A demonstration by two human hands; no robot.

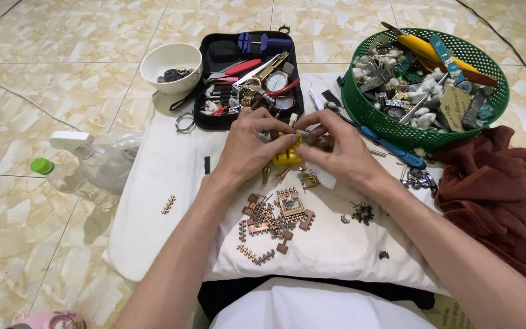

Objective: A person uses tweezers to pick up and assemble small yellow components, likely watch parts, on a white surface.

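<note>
Yellow plastic holder [287, 152], light and stiff, sits pinched between left hand [248, 143] and right hand [336, 152]; hold its sides.

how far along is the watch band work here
Done: many loose bracelet links lie separated on the white cloth. In hand: left hand and right hand work at a small yellow holder. Left: cannot tell; loose pins remain scattered.
</note>
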